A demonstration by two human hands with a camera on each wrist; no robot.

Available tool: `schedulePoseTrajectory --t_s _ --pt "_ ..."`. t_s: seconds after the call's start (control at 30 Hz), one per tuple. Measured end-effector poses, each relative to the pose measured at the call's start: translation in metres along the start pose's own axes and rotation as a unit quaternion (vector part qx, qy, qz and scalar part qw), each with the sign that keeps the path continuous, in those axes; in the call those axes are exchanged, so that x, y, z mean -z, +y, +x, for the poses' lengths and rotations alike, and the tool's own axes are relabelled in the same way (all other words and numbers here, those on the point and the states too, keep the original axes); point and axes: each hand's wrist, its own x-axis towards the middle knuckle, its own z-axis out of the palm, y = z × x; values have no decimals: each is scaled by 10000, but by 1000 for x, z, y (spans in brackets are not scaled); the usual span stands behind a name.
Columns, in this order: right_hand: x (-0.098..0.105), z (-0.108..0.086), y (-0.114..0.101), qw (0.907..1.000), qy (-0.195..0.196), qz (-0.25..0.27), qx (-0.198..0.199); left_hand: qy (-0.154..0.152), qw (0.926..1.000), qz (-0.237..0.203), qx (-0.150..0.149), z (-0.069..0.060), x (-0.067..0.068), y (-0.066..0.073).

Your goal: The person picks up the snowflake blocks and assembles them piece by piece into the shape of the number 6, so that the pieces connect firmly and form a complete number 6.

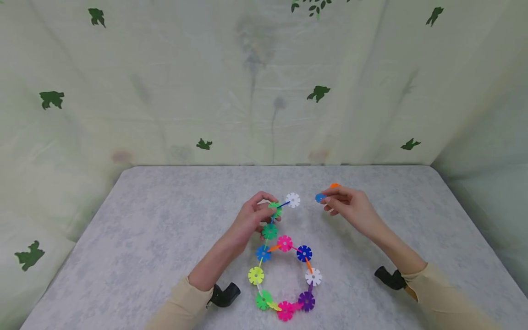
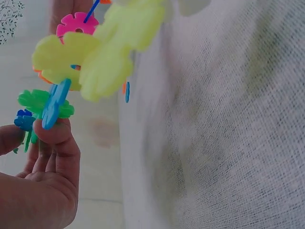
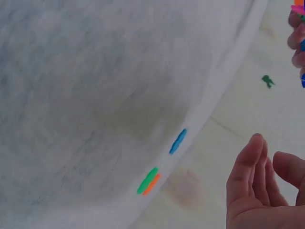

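My left hand (image 1: 250,215) pinches a green snowflake disc (image 1: 275,210) near the upper end of a chain of notched plastic discs. Beyond those fingers, a white disc (image 1: 293,200) ends the chain, joined through a blue disc seen edge-on. Below the hand, the chain runs through a teal-green disc (image 1: 270,231) into a ring of multicoloured discs, with a yellow disc (image 1: 255,275) on its left side. My right hand (image 1: 350,205) hovers beside a loose blue disc (image 3: 177,141); its thumb and fingers (image 3: 252,164) stand apart, nothing between them in the right wrist view.
A loose green disc (image 3: 147,181) and an orange disc (image 3: 152,184) lie together near the blue one, at the far side of the grey table (image 1: 165,220). Behind the table hangs a pale curtain (image 1: 165,91) with green bird shapes.
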Motion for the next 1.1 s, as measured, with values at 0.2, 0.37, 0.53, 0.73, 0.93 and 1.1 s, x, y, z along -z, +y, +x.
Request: schedulePoseTrajectory --t_s 0.2,0.37,0.53,0.73,0.93,1.1 --pt "18 19 18 9900 -142 -1406 57 61 9993 333 130 4 3 -2" --pt "21 36 31 9718 -350 -2332 -31 6 9976 668 202 5 5 -3" --pt "21 50 41 9645 -722 -2540 -44 -115 9969 752 199 8 6 -2" --pt "17 58 42 9540 -1006 -2822 95 -377 9983 384 224 14 9 -4" --pt "14 59 38 9622 -951 -2547 -145 -395 9985 167 331 16 10 -4" --pt "14 56 37 9668 -711 -2444 -211 -381 9985 187 338 18 11 -5"
